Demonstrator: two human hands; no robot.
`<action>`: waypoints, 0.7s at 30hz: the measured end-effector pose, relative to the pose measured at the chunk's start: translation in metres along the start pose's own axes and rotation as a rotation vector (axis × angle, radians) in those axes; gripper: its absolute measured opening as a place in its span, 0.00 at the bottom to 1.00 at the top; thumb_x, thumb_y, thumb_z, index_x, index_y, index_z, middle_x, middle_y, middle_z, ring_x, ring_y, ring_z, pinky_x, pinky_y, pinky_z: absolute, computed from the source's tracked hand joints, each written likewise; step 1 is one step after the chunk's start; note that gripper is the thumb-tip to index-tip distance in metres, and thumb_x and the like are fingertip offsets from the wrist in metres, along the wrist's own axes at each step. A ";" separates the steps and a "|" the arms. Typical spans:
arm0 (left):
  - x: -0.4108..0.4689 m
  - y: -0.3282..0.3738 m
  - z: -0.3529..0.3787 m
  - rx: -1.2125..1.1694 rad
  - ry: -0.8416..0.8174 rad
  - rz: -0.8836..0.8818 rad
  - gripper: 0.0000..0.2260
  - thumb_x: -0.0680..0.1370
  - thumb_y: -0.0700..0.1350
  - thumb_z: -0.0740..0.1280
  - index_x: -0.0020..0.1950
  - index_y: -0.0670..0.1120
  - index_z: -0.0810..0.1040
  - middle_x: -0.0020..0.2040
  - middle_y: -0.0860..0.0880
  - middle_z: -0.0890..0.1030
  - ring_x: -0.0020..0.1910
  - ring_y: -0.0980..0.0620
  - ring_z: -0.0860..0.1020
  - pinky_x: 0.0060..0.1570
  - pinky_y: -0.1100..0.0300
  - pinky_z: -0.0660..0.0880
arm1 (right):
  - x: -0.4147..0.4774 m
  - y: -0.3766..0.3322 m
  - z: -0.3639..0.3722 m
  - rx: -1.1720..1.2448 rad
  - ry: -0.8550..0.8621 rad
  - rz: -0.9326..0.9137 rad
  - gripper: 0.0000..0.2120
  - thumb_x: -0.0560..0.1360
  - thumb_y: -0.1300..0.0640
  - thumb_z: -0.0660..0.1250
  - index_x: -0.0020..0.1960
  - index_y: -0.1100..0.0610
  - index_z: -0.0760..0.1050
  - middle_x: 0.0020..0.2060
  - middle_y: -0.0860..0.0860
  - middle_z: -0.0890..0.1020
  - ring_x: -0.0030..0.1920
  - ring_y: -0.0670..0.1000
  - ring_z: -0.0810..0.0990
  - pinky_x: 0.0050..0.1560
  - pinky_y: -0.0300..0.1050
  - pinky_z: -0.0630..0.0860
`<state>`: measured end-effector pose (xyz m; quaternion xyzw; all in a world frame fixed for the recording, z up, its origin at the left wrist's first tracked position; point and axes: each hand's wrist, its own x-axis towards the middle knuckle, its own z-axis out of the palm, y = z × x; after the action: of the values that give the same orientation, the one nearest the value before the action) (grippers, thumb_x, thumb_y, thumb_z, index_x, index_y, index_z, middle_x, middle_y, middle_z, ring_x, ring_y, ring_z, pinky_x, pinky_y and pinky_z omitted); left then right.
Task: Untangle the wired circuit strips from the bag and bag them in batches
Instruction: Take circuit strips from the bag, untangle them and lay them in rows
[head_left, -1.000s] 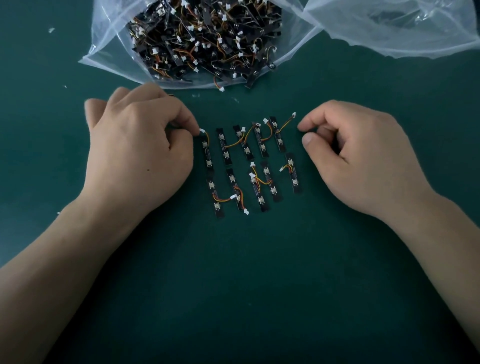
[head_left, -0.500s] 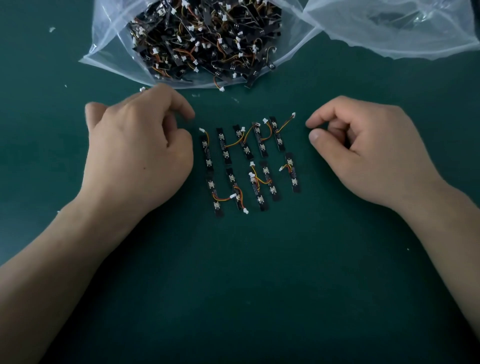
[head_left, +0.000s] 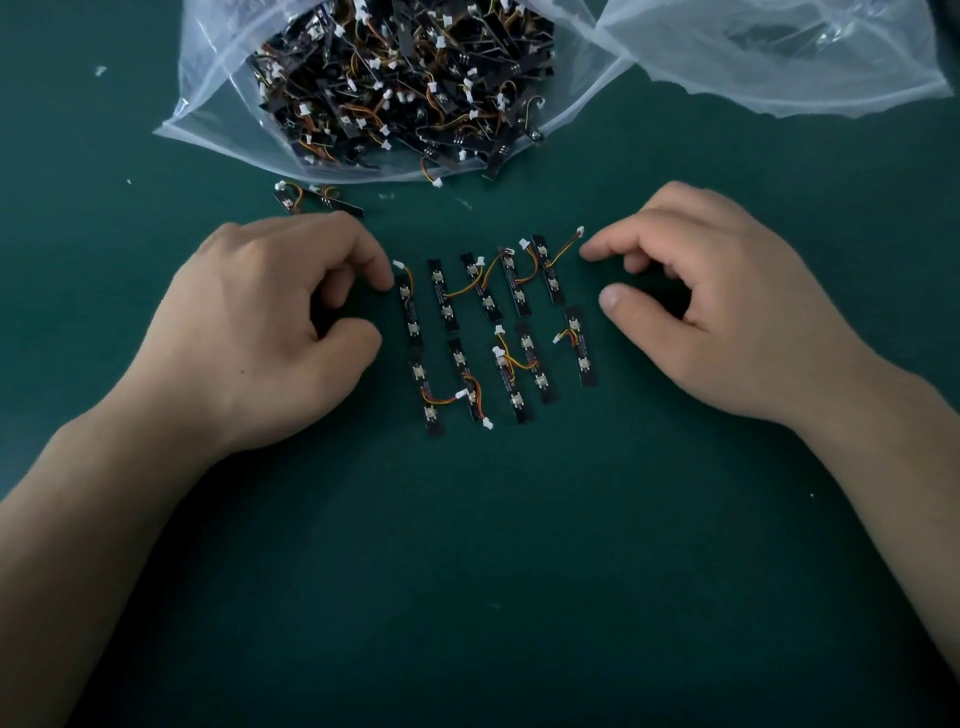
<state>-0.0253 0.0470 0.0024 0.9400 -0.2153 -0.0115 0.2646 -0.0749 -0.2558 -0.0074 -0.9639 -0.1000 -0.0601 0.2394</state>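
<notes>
10 strips in rows (head_left: 445, 310), approx 2 loose strips (head_left: 290, 200), 2 bags (head_left: 218, 88), 2 hands (head_left: 249, 332)

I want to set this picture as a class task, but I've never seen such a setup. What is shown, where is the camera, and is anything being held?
There is no machine here, only a person's bare hands, filmed by a camera worn on the head that looks down. The left hand and right hand rest with loosely curled fingers on either side of ten wired circuit strips, laid in two rows on the green table. Neither hand holds anything. Beyond them lie a full bag of tangled strips, two loose strips and a second clear bag.
</notes>
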 end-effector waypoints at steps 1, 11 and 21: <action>0.000 0.000 -0.001 0.011 -0.024 0.021 0.14 0.65 0.46 0.64 0.49 0.54 0.78 0.37 0.54 0.74 0.39 0.56 0.75 0.42 0.54 0.67 | 0.000 0.000 0.000 -0.002 -0.005 -0.006 0.15 0.78 0.49 0.64 0.63 0.48 0.80 0.50 0.44 0.75 0.51 0.47 0.74 0.51 0.54 0.76; 0.001 -0.010 -0.008 0.075 -0.172 0.146 0.21 0.65 0.58 0.66 0.56 0.56 0.76 0.39 0.56 0.71 0.39 0.55 0.74 0.45 0.56 0.65 | -0.001 0.002 0.001 -0.066 -0.099 -0.098 0.21 0.76 0.47 0.65 0.68 0.49 0.78 0.61 0.47 0.73 0.63 0.51 0.70 0.72 0.46 0.56; -0.003 -0.001 -0.006 0.011 -0.161 0.198 0.22 0.68 0.52 0.64 0.60 0.54 0.82 0.39 0.53 0.72 0.41 0.51 0.76 0.50 0.47 0.69 | -0.002 0.000 -0.003 -0.064 -0.211 -0.142 0.24 0.80 0.46 0.57 0.75 0.46 0.73 0.79 0.48 0.64 0.80 0.52 0.57 0.78 0.50 0.48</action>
<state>-0.0263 0.0520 0.0071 0.9115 -0.3278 -0.0596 0.2412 -0.0769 -0.2573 -0.0051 -0.9625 -0.1908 0.0215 0.1918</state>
